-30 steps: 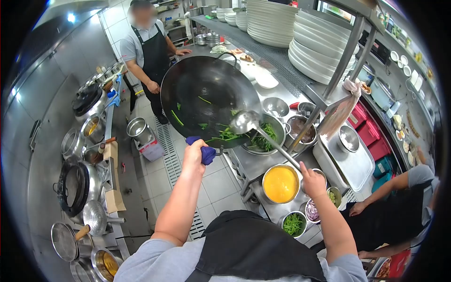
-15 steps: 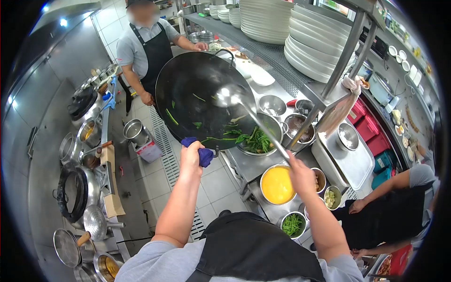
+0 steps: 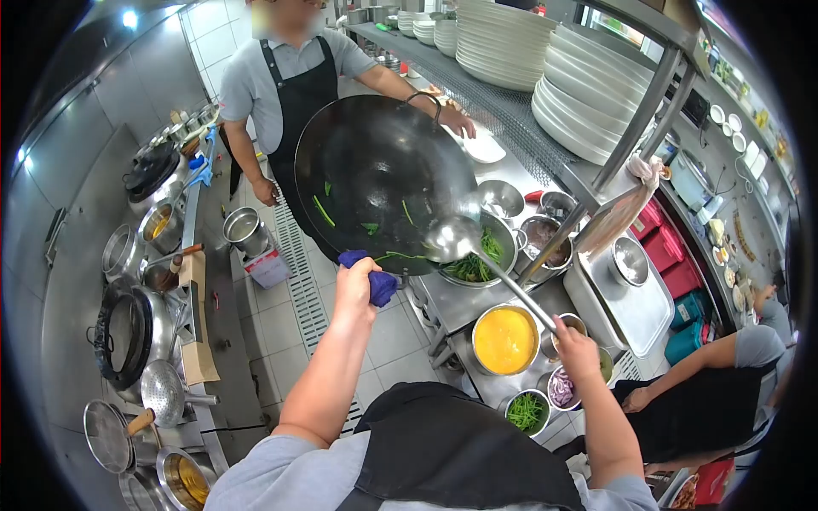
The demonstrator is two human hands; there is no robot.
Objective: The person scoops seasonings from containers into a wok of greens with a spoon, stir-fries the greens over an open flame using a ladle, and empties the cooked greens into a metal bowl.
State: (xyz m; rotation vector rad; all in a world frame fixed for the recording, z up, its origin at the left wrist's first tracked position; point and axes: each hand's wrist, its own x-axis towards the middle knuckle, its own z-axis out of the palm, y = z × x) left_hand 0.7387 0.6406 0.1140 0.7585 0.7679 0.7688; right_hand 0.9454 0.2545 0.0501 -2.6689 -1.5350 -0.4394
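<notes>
My left hand [image 3: 356,285] is closed round a purple cloth [image 3: 381,288] at the near rim of a large black wok [image 3: 375,170], which is tilted toward the metal pot [image 3: 509,247] on its right. Some green stems and leaves cling inside the wok. More cooked greens [image 3: 475,262] lie in the pot. My right hand [image 3: 577,349] grips the handle of a metal ladle [image 3: 453,239], whose bowl is at the wok's lower right edge, over the pot's left side.
A bowl of yellow liquid [image 3: 505,339], chopped greens [image 3: 526,411] and sliced onion [image 3: 561,388] stand near my right hand. A person [image 3: 285,94] stands behind the wok, one arm reaching past it. Another person [image 3: 707,400] is at right. Plates [image 3: 596,89] fill the shelf.
Greens have dropped from the wok into the pot. The ladle moved up the wok, then back down to its lower edge. The person behind has come closer and reaches toward a white dish.
</notes>
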